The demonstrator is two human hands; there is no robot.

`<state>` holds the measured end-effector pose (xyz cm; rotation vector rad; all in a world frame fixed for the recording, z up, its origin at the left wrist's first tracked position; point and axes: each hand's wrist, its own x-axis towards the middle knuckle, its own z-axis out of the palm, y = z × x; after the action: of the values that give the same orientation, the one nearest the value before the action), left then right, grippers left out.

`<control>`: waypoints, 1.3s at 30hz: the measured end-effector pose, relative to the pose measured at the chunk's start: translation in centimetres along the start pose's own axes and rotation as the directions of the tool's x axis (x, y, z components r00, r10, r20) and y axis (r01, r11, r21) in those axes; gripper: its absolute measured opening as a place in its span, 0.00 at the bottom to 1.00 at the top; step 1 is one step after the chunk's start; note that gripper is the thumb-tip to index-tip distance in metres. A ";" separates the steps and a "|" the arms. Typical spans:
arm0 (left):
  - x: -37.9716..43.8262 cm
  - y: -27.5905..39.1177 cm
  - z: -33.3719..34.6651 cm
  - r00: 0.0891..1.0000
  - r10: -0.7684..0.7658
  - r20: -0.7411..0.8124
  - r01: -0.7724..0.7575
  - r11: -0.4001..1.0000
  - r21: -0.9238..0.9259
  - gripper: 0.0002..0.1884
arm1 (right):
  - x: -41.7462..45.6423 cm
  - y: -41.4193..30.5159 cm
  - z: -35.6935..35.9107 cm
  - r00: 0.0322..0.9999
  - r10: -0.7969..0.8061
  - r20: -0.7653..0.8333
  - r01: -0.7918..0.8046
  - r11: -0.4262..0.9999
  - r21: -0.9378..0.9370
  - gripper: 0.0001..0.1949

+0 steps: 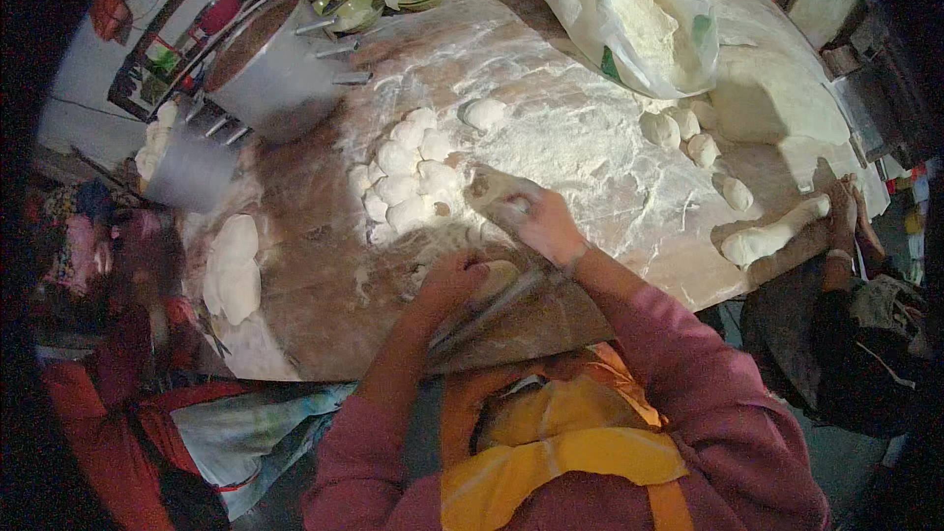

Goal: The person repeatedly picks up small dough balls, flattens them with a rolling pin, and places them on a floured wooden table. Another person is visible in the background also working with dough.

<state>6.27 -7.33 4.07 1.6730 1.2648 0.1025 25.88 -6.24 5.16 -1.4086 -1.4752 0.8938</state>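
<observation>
My left hand [451, 276] is low over the floured wooden board, its fingers on the edge of a flattened piece of dough [498, 279]. Up and to the right, my right hand [547, 227] is curled beside the heap of dough balls. A brownish, blurred shape [490, 193] runs from its fingers toward the heap; whether it is a held tool cannot be told. Several round, floured dough balls [402, 181] sit bunched just beyond my left hand. One more dough ball [487, 115] lies apart, next to the spread of loose flour [568, 144].
An open bag of flour [649, 29] stands at the back. A large metal pot [273, 70] is at far left. Flattened dough pieces [234, 269] lie at the left edge. At right are dough lumps [660, 129], a large dough mass [804, 99], and another person's hands [844, 206] at a dough roll [774, 230].
</observation>
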 end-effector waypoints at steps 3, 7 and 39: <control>2.3 -1.1 -1.0 0.985 0.050 -0.166 -0.045 0.998 0.039 0.17 | 4.9 -1.8 2.5 0.984 0.136 0.111 -0.104 0.962 -0.252 0.21; 3.2 -1.0 -1.7 0.979 0.054 -0.195 -0.025 0.989 0.147 0.15 | 6.8 -2.1 4.1 0.991 0.089 0.098 -0.046 0.927 -0.371 0.23; -2.5 -0.6 -0.1 0.995 0.082 -0.064 -0.070 0.983 0.169 0.16 | -0.7 0.3 -0.7 1.000 -0.010 -0.028 0.008 0.997 -0.071 0.15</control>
<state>4.70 -9.17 4.84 1.8763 1.2915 0.1047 26.59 -6.98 4.98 -1.4593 -1.5039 0.8194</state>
